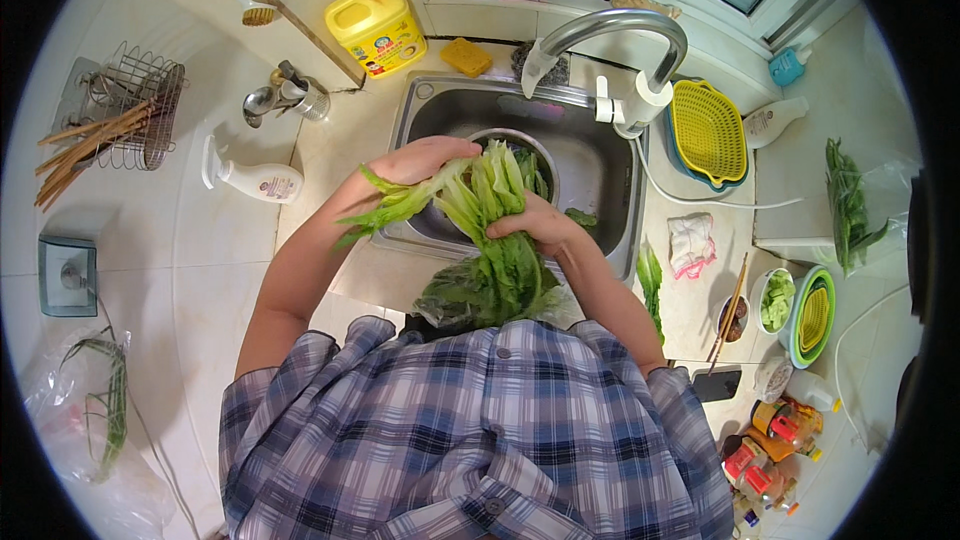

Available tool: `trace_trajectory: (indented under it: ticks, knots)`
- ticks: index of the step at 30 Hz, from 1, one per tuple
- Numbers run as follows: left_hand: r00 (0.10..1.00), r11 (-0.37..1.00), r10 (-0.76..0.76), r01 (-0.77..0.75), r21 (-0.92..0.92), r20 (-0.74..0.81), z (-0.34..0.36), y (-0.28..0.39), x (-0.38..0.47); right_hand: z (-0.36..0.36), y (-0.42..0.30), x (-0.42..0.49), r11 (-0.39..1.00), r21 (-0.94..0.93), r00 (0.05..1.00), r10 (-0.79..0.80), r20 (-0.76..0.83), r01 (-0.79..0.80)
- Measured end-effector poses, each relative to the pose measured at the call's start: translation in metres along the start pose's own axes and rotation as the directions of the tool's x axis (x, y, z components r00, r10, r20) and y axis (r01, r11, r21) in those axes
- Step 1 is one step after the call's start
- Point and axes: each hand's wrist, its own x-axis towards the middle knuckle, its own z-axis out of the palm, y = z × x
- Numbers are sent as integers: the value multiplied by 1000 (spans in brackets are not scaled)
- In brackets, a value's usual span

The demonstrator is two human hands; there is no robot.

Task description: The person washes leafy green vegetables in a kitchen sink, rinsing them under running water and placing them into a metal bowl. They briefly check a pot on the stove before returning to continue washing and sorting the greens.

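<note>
Over a stainless steel sink [600, 236], both my hands are on leafy green lettuce [491, 199]. My right hand [536, 225] is closed around the bunch, its thumb across the pale stalks, while the dark leaves hang down towards my shirt in a clear plastic bag [442, 292]. My left hand [427, 157] is at the upper left of the bunch, with lettuce leaves [382, 202] spreading out beneath it; its fingertips are partly hidden. Under the lettuce, a round metal bowl [551, 154] stands in the sink with greens in it. A green scrap [581, 217] lies on the sink floor.
A faucet [622, 19] arches over the sink's back right. Behind stand a yellow detergent bottle [367, 34] and a sponge [466, 58]. To the right are yellow baskets [709, 127], a cloth [691, 244], a lettuce leaf [649, 285] and bowls. A white spray bottle [262, 181] lies left.
</note>
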Motion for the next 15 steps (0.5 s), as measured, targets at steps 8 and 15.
trace_trajectory:
  ticks: [8, 15]
  knots:
    - [996, 967, 55, -69, -244, -66, -49, -5, 1, -35, 14, -7, 971, 238, 985, 12, -170, 30]
    - [967, 905, 121, -200, -375, -222, -21, -1, 12, -17, 11, 7, 931, 345, 988, -80, -134, 122]
